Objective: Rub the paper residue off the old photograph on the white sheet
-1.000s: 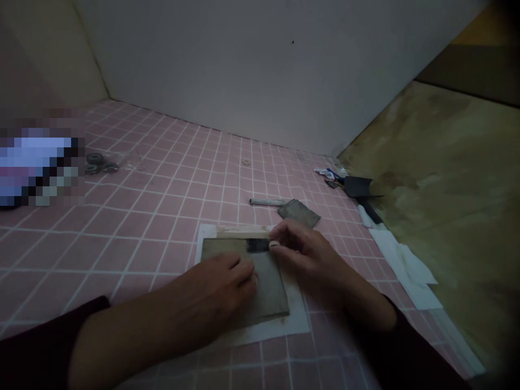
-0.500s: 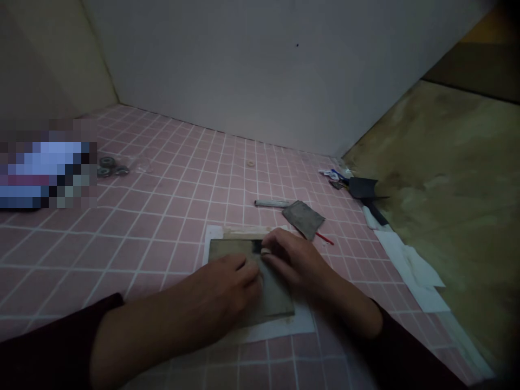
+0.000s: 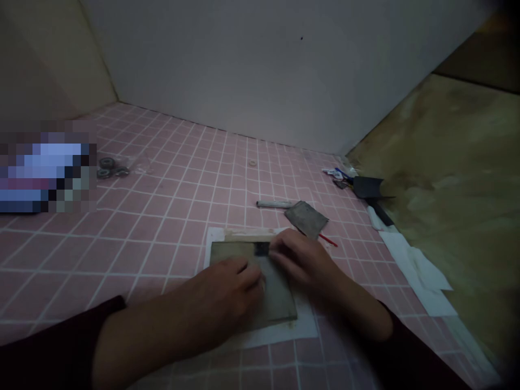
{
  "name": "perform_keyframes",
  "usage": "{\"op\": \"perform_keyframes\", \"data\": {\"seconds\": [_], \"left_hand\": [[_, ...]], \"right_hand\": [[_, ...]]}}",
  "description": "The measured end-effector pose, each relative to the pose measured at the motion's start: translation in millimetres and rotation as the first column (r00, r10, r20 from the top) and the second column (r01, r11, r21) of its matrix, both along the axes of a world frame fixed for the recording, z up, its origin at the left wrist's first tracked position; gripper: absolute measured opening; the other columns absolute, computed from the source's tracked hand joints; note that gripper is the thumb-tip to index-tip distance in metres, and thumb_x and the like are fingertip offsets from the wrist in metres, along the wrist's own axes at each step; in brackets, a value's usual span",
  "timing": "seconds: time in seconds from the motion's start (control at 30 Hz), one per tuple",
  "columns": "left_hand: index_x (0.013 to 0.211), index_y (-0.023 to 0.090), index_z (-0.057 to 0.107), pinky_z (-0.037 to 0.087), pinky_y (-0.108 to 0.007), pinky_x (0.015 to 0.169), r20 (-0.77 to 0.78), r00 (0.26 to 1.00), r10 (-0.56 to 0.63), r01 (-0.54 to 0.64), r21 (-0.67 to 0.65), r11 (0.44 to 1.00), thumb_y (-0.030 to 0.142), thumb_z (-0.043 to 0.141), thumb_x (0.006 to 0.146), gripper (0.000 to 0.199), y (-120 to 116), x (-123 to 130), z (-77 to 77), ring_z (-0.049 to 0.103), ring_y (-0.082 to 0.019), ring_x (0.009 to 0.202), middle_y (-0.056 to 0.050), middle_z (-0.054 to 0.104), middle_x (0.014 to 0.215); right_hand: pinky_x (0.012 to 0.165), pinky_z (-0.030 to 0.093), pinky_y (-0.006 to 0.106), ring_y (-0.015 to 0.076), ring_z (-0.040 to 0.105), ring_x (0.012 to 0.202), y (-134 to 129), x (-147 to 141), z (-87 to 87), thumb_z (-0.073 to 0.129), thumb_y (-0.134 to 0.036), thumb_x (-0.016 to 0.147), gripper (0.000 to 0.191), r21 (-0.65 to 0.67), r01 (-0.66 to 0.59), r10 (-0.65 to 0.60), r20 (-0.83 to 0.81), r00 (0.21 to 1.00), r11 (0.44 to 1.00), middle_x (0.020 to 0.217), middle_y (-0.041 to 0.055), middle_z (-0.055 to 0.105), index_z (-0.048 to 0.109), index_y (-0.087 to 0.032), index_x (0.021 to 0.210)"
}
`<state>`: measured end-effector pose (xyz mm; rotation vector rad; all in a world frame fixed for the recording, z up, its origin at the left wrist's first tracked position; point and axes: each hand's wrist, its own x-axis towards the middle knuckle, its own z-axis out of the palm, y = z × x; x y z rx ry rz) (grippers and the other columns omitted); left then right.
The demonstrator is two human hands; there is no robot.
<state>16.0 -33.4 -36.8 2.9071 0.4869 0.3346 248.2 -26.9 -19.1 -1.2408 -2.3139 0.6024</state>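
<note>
A flat grey-green square plate (image 3: 278,303) lies on a white sheet (image 3: 303,330), with a dark patch (image 3: 261,248) near its far edge. My left hand (image 3: 229,290) is over the plate's left half, fingers curled together; a pale edge shows by the fingertips, too blurred to name. At the plate's far right corner is my right hand (image 3: 303,262), with thumb and fingers pinched beside the dark patch. Whatever it may hold is hidden. Just beyond that hand lie a grey square of sheet (image 3: 306,218), a whitish tube (image 3: 274,204) and a thin red stick (image 3: 328,240).
A pink checked cloth (image 3: 162,227) covers the surface. Several metal rings (image 3: 107,162) are at left beside a blurred-out screen (image 3: 49,173). One small pale ring (image 3: 252,163) is farther back. A black scoop (image 3: 368,187) and white paper (image 3: 422,276) line the right side.
The pale ring-like piece at my right fingertips no longer shows. My right hand has shifted slightly right, uncovering more of the dark patch. The view has shifted slightly; my left hand stays over the plate.
</note>
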Motion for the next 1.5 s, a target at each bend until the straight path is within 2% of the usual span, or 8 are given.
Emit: {"op": "perform_keyframes", "data": {"seconds": [0.33,0.47,0.77,1.0,1.03,1.1,1.37,1.5], "left_hand": [[0.092,0.014,0.057,0.042,-0.035,0.07,-0.046,0.999,0.017,-0.011,0.124,0.992,0.017,0.052,0.091,0.006,-7.3,0.9,5.5,0.044,-0.02,0.078,-0.005,0.054,0.088],[0.085,0.014,0.057,0.042,-0.034,0.066,-0.066,0.997,-0.029,0.039,0.165,0.985,0.015,0.054,0.091,0.007,-7.1,-0.6,17.8,0.044,-0.018,0.074,-0.005,0.053,0.085],[0.089,0.012,0.06,0.046,-0.033,0.072,0.001,0.999,-0.041,0.041,0.108,0.993,0.015,0.048,0.093,0.013,-2.9,-5.4,14.0,0.049,-0.018,0.078,-0.008,0.055,0.093],[0.085,0.017,0.064,0.047,-0.028,0.072,-0.023,0.998,-0.051,0.052,0.074,0.996,0.017,0.045,0.096,0.022,-4.4,-4.6,20.2,0.049,-0.014,0.074,-0.004,0.061,0.091],[0.087,0.017,0.064,0.047,-0.029,0.077,-0.03,0.999,0.013,-0.01,0.085,0.996,0.016,0.044,0.096,0.022,-4.2,-4.4,20.3,0.05,-0.014,0.078,-0.004,0.061,0.095],[0.087,0.015,0.064,0.047,-0.029,0.07,-0.026,0.998,-0.053,0.055,0.107,0.993,0.016,0.044,0.095,0.021,-3.2,-3.9,19.0,0.05,-0.015,0.074,-0.006,0.061,0.092],[0.083,0.014,0.058,0.045,-0.032,0.068,0.021,0.997,-0.072,0.071,0.075,0.995,0.015,0.052,0.092,0.011,0.0,-3.6,13.3,0.047,-0.017,0.074,-0.005,0.056,0.088],[0.082,0.014,0.057,0.043,-0.032,0.066,-0.013,0.997,-0.07,0.071,0.118,0.99,0.012,0.051,0.09,0.01,-0.6,-4.2,19.1,0.045,-0.017,0.071,-0.004,0.053,0.083]], "right_hand": [[0.074,0.044,0.031,0.0182,0.054,0.084,-6.3,-17.9,-3.4,0.043,-0.014,0.096,0.011,-0.03,-0.065,0.068,0.09,0.994,0.997,0.09,0.0068,0.056,0.052,-0.019,0.09],[0.072,0.045,0.032,0.018,0.057,0.08,-9.8,-1.7,-4.7,0.041,-0.016,0.097,0.016,-0.035,-0.036,0.042,0.17,0.985,0.999,0.087,0.0054,0.057,0.052,-0.02,0.087],[0.06,0.045,0.03,0.0168,0.057,0.065,-0.3,-18.5,-17.8,0.044,-0.021,0.093,0.017,0.006,-0.063,0.061,0.173,0.983,0.998,0.075,0.0026,0.06,0.051,-0.023,0.078],[0.062,0.047,0.032,0.0183,0.058,0.068,1.0,2.7,-18.5,0.046,-0.024,0.094,0.017,0.03,-0.008,0.001,0.219,0.976,1.0,0.079,0.0046,0.061,0.055,-0.023,0.08],[0.062,0.047,0.032,0.0183,0.058,0.069,0.9,-0.9,-19.3,0.046,-0.024,0.093,0.017,0.024,-0.013,0.008,0.214,0.977,1.0,0.08,0.0046,0.061,0.055,-0.023,0.08],[0.062,0.046,0.032,0.0181,0.058,0.069,0.7,-10.8,-20.4,0.046,-0.021,0.092,0.015,0.007,-0.043,0.041,0.193,0.98,0.999,0.08,0.0044,0.061,0.056,-0.023,0.08],[0.065,0.046,0.032,0.0182,0.059,0.073,1.3,2.2,-16.9,0.041,-0.022,0.095,0.021,0.009,-0.03,0.027,0.255,0.967,1.0,0.084,0.0053,0.06,0.058,-0.022,0.083],[0.066,0.045,0.032,0.0181,0.059,0.074,2.1,-11.8,-11.8,0.039,-0.021,0.095,0.019,-0.032,-0.057,0.063,0.248,0.967,0.998,0.083,0.0045,0.059,0.055,-0.021,0.084]]}}
